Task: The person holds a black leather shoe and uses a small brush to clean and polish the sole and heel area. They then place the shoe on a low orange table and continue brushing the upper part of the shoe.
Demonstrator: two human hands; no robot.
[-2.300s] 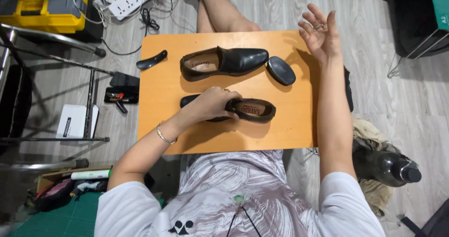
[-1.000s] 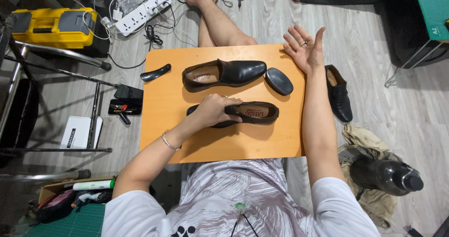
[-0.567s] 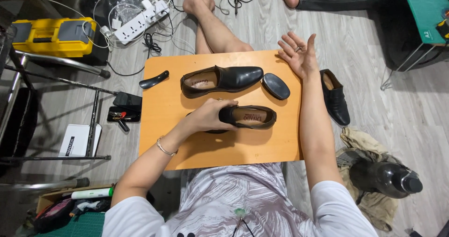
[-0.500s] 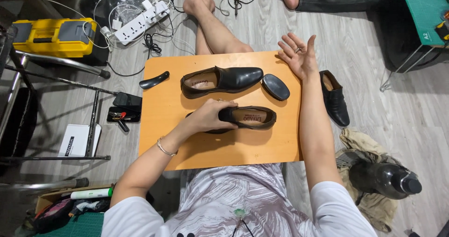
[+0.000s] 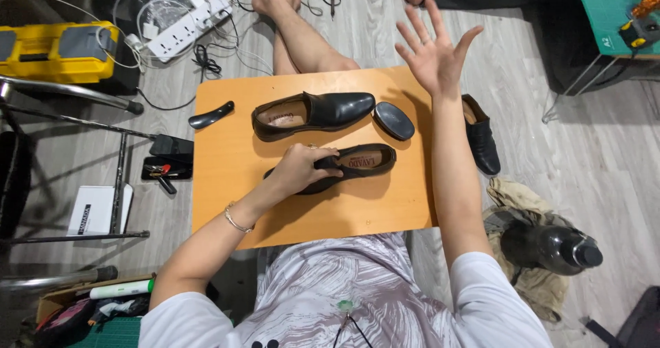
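1. Your left hand (image 5: 302, 169) lies curled over the near black shoe (image 5: 357, 166), fingers wrapped down over its toe half, so you have a light grip on it rather than a flat palm.
2. That shoe rests on its sole on the orange board (image 5: 227, 204), roughly in the middle, with the open heel end pointing to your right and the printed insole showing.
3. Your right hand (image 5: 433, 52) is raised above the far right corner of the board, palm open, all five fingers spread wide, holding nothing and touching nothing.
4. A second black shoe (image 5: 313, 113) sits just beyond the first, parallel to it but turned the other way (toe to your right, heel opening to your left); the two are near each other but apart.
5. A dark oval tin (image 5: 394, 120) lies just beside the toe of the far shoe; whether they touch is hard to tell.
6. A black shoehorn (image 5: 211, 115) lies near the far left corner of the board, well apart from both shoes.
7. On the floor to your right, just off the board's edge, a third black shoe (image 5: 480, 133) lies partly hidden behind your right forearm.
8. A dark bottle (image 5: 550, 248) lies on a crumpled cloth beside your right elbow.
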